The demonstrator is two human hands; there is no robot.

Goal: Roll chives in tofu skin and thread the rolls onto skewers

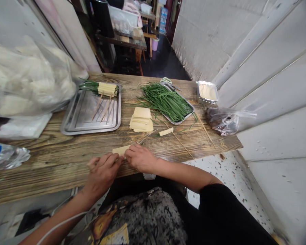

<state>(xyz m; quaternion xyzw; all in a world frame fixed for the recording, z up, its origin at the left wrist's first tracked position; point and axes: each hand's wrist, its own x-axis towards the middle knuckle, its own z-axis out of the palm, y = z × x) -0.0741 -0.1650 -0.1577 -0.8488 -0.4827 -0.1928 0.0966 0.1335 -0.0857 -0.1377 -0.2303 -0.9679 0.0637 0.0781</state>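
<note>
My left hand and my right hand meet at the near edge of the wooden table. Both pinch a pale yellow tofu-skin sheet lying flat between them, with thin green chive ends poking out to its right. A stack of the same sheets lies just beyond. One finished small roll rests beside a bamboo skewer. A tray heaped with green chives stands further back.
A steel tray at the left holds skewered rolls at its far end. A big plastic bag and a water bottle sit far left. A foil container, a dark bag and green scissors lie right.
</note>
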